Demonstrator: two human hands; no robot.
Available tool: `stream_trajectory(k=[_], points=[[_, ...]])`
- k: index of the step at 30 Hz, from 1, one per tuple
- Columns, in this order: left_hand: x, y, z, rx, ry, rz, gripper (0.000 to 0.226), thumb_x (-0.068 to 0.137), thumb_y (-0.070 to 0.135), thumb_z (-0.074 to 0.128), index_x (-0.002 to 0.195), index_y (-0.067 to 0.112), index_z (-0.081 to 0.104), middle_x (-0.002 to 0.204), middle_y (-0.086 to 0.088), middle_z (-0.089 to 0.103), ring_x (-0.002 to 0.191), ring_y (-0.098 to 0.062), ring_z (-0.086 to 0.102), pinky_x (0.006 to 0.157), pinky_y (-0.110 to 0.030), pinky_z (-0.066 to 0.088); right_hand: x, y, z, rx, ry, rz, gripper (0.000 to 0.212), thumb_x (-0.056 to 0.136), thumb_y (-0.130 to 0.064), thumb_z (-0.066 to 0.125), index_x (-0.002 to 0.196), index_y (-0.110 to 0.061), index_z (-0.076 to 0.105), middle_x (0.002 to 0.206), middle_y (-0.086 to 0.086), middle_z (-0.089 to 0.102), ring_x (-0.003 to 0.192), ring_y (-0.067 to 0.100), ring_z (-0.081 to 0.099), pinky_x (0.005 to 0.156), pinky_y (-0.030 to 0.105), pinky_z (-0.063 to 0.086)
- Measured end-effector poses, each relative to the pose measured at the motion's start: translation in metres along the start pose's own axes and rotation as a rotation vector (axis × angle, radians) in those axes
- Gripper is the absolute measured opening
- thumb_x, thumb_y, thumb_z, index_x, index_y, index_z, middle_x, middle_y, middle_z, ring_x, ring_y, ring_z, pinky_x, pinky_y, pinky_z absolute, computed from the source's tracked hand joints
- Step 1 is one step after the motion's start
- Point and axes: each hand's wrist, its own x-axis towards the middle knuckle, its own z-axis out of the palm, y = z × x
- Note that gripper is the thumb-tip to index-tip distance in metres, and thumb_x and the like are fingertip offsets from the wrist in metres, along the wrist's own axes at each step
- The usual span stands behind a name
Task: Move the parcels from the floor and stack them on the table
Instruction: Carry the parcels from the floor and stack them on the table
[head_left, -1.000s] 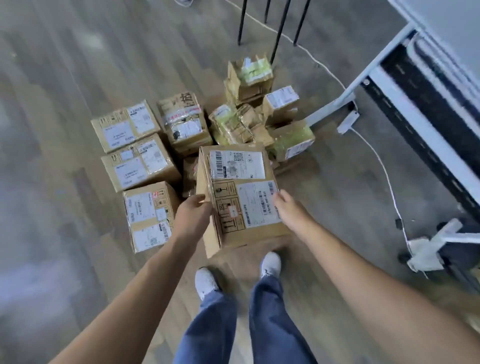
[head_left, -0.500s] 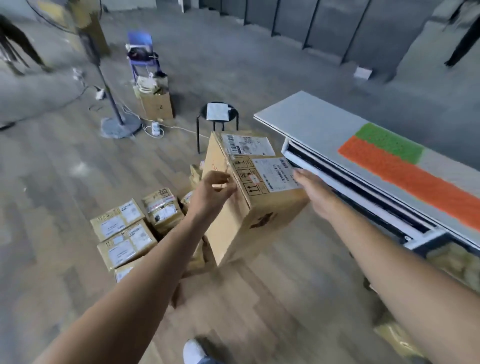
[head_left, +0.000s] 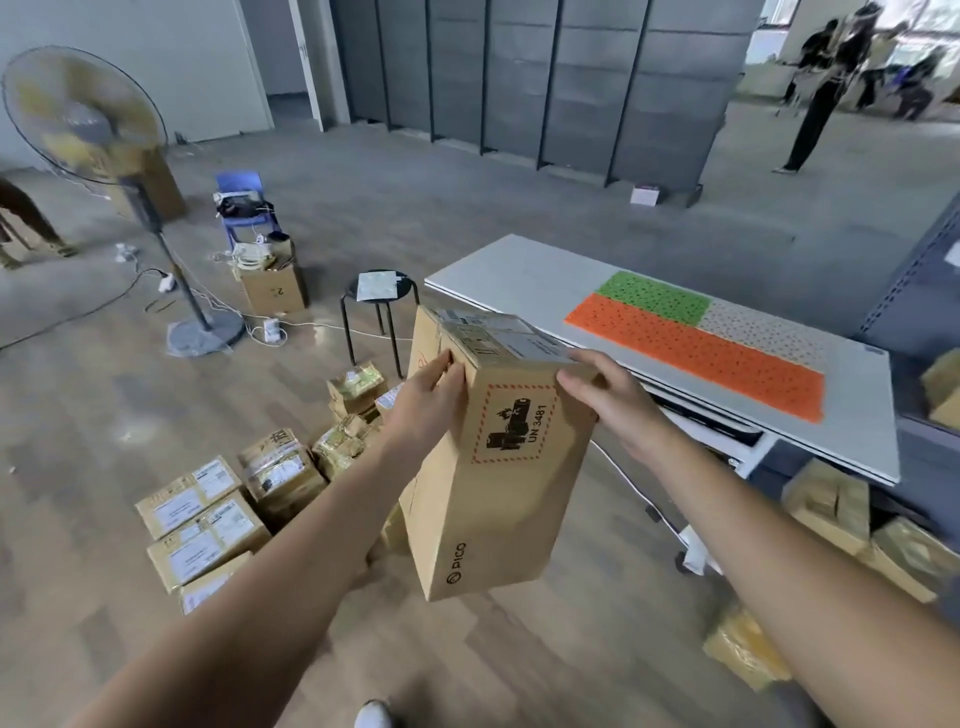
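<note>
I hold a tall brown cardboard parcel (head_left: 498, 483) in the air at chest height, its labelled face up and a UN 3481 mark facing me. My left hand (head_left: 428, 405) grips its upper left edge. My right hand (head_left: 608, 400) grips the upper right corner. The white table (head_left: 519, 275) stands just beyond and to the right, with an orange, green and white perforated mat (head_left: 696, 338) on it. Several more parcels (head_left: 208, 519) lie on the wooden floor at lower left.
A black stool (head_left: 382, 296) stands by the table's left end. A pedestal fan (head_left: 88, 124), cables and an open box (head_left: 272, 288) sit at the back left. More boxes (head_left: 831, 506) lie under the table at right. People stand far back right.
The parcel has been lifted from the floor pile to chest height and tilted so its end faces me. My view has risen from the floor toward the table.
</note>
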Motion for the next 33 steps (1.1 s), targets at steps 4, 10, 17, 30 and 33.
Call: stream_trajectory(k=[4, 10, 17, 30, 33], points=[[-0.010, 0.019, 0.017, -0.026, -0.101, -0.016, 0.083, 0.072, 0.077, 0.041, 0.143, 0.035, 0.041, 0.133, 0.008, 0.057, 0.124, -0.016, 0.049, 0.110, -0.046, 0.036, -0.013, -0.002, -0.015, -0.134, 0.110, -0.049, 0.034, 0.086, -0.047, 0.068, 0.117, -0.037, 0.059, 0.122, -0.009, 0.058, 0.110, 0.010, 0.053, 0.085, 0.026, 0.044], [0.002, 0.040, 0.029, 0.034, -0.203, 0.074, 0.070, 0.084, 0.059, 0.056, 0.146, 0.039, 0.031, 0.124, 0.018, 0.057, 0.110, -0.006, 0.053, 0.097, -0.030, 0.036, -0.011, -0.010, -0.039, -0.184, 0.216, -0.059, 0.036, 0.087, -0.052, 0.063, 0.119, -0.035, 0.060, 0.118, -0.010, 0.060, 0.103, 0.008, 0.056, 0.077, 0.025, 0.043], [0.054, 0.058, 0.029, 0.026, -0.273, 0.151, 0.051, 0.094, 0.041, 0.051, 0.142, 0.027, 0.043, 0.119, 0.006, 0.067, 0.108, -0.014, 0.063, 0.102, -0.043, 0.045, 0.029, -0.031, -0.042, -0.308, 0.377, -0.087, 0.041, 0.087, -0.046, 0.066, 0.120, -0.022, 0.066, 0.111, -0.005, 0.066, 0.098, 0.009, 0.054, 0.074, 0.022, 0.038], [0.201, 0.032, 0.005, -0.110, -0.361, -0.186, 0.073, 0.078, 0.069, 0.051, 0.131, 0.020, 0.050, 0.127, -0.001, 0.059, 0.119, -0.027, 0.055, 0.096, -0.055, 0.047, 0.136, -0.066, -0.011, -0.402, 0.542, -0.105, 0.039, 0.087, -0.043, 0.068, 0.119, -0.022, 0.067, 0.106, -0.010, 0.069, 0.093, 0.007, 0.058, 0.067, 0.012, 0.038], [0.228, 0.028, 0.010, -0.089, -0.448, -0.213, 0.083, 0.075, 0.077, 0.040, 0.141, 0.027, 0.041, 0.142, 0.000, 0.048, 0.131, -0.031, 0.043, 0.101, -0.062, 0.039, 0.159, -0.068, -0.014, -0.355, 0.524, -0.089, 0.039, 0.086, -0.041, 0.069, 0.122, -0.027, 0.066, 0.102, -0.016, 0.063, 0.095, 0.004, 0.057, 0.071, 0.010, 0.038]])
